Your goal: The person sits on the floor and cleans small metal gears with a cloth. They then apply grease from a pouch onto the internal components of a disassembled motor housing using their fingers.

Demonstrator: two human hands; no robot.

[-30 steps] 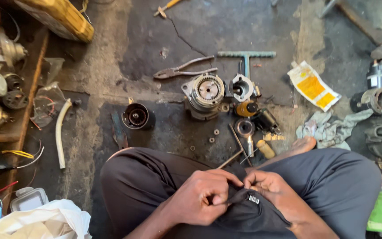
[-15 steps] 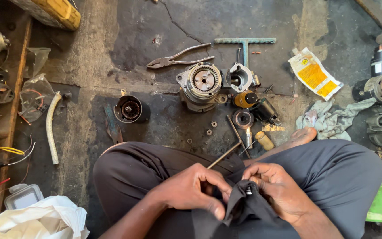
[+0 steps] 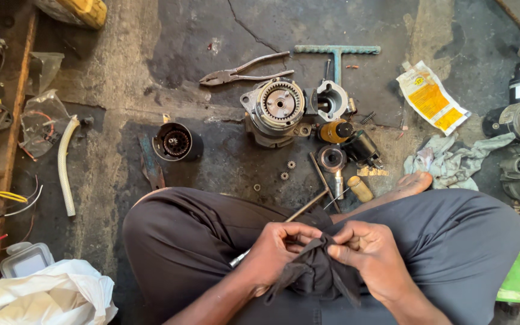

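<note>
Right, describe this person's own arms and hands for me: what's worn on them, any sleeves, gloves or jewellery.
Both the left hand and the right hand are bare: no gloves, and no rings or watch show. Both forearms are uncovered as far as the frame's lower edge, so no sleeves are in view. The only clothing visible is the dark grey trousers on the crossed legs.

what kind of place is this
Most likely a small repair workshop for motors or starters, with the work done on the floor. A dismantled motor housing, pliers and small gears lie spread on the stained concrete floor.
</note>
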